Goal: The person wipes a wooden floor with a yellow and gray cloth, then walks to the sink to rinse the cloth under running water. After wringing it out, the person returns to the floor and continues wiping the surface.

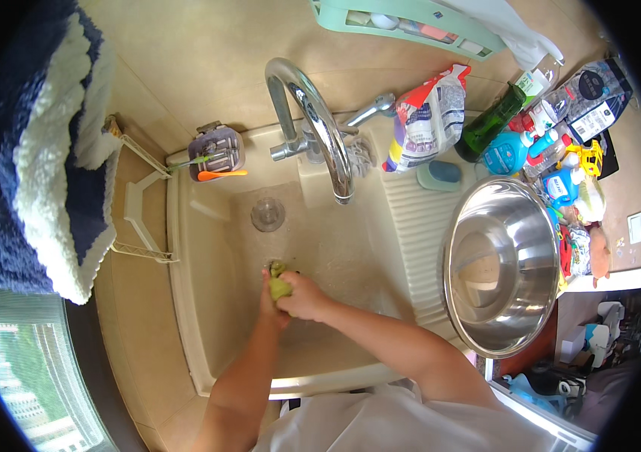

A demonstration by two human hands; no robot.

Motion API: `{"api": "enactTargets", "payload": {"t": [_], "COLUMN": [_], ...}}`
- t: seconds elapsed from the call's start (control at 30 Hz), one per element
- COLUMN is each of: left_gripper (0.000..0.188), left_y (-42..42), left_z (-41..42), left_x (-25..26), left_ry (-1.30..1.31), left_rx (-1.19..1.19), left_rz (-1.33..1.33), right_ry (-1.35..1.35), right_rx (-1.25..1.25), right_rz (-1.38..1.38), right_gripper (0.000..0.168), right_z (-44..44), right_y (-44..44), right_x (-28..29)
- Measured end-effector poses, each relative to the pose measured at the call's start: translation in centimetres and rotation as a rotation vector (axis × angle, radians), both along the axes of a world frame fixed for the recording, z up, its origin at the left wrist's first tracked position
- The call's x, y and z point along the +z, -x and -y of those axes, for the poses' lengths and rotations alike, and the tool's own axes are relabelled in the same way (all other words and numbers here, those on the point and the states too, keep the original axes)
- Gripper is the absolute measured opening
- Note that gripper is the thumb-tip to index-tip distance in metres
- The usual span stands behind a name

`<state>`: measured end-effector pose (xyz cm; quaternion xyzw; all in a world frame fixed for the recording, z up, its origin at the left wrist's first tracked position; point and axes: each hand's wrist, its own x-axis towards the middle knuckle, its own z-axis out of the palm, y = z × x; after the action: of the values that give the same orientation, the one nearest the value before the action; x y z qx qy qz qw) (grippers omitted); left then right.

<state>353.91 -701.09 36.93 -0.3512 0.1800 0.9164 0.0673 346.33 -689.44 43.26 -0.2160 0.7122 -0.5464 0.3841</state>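
Both hands are down in a wide cream utility sink (213,333), close together and low over its floor. A small crumpled yellow-green item (280,288), apparently a cloth, is pinched between them. My left hand (271,302) grips its left side. From the right, my right hand (306,298) closes over it. A dark patch shows at its far end, and much of it is hidden by my fingers. Beyond the hands lies the round drain (268,214). The curved chrome faucet (320,107) arches above the basin; no stream shows at its spout.
A large stainless steel basin (467,299) rests on the ribbed washboard (419,226) side. Near it are a blue soap bar (444,171), a plastic detergent bag (427,121) and several bottles. A caddy (230,152) with an orange spoon-like tool stands at the back left corner. Towels (49,169) hang left.
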Motion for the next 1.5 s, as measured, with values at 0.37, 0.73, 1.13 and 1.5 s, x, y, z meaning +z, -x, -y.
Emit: {"api": "enactTargets", "payload": {"t": [0.37, 0.73, 1.13, 1.5], "left_gripper": [0.044, 0.087, 0.052, 0.044], "left_y": [-0.4, 0.1, -0.1, 2.9], "left_z": [-3.3, -0.7, -0.1, -2.2], "left_x": [4.7, 4.8, -1.9, 4.4], "left_ry": [0.175, 0.441, 0.367, 0.361], "left_rx": [0.158, 0.201, 0.325, 0.101], "left_rz": [0.140, 0.342, -0.164, -0.014], "right_ry": [-0.482, -0.873, 0.057, -0.651], "right_rx": [0.172, 0.344, 0.139, 0.008], "right_rz": [-0.444, -0.962, -0.401, -0.585], "right_gripper": [0.046, 0.045, 0.043, 0.039], "right_z": [-1.0, -5.0, 1.2, -2.8], "right_y": [5.7, 9.0, -1.1, 10.2], "right_x": [-0.1, -8.2, 6.0, -4.2]}}
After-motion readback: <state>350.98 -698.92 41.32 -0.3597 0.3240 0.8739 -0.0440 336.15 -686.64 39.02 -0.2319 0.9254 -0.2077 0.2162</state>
